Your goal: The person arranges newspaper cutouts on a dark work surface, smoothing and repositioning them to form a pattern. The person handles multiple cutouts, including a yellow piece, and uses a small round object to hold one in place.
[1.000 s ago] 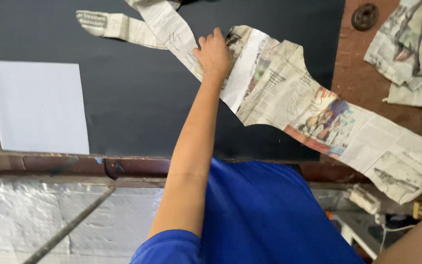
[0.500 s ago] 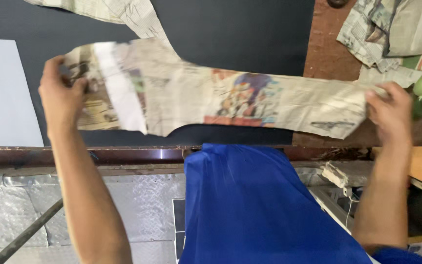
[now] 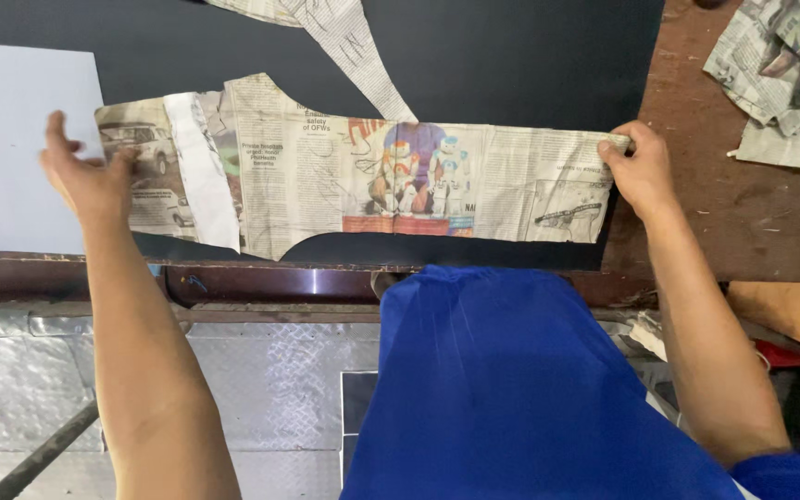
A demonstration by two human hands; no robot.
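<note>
1. Newspaper pattern piece [image 3: 363,167], long, curved cutouts, lies flat on black sheet [image 3: 511,56], near edge.
2. Left hand [image 3: 90,176] fingers spread, pressing its left end; right hand [image 3: 639,168] pinches right end.
3. Brown wooden table [image 3: 724,213]; newspaper scraps [image 3: 784,83] far right.

1. Even, soft daylight; the picture is bright with no harsh glare.
2. The newspaper [image 3: 354,171] is sharp, its print visible.
3. The black sheet [image 3: 511,56] reads flat and matte.
4. Faint shadows under the hands; slight stretching at the edges.
</note>
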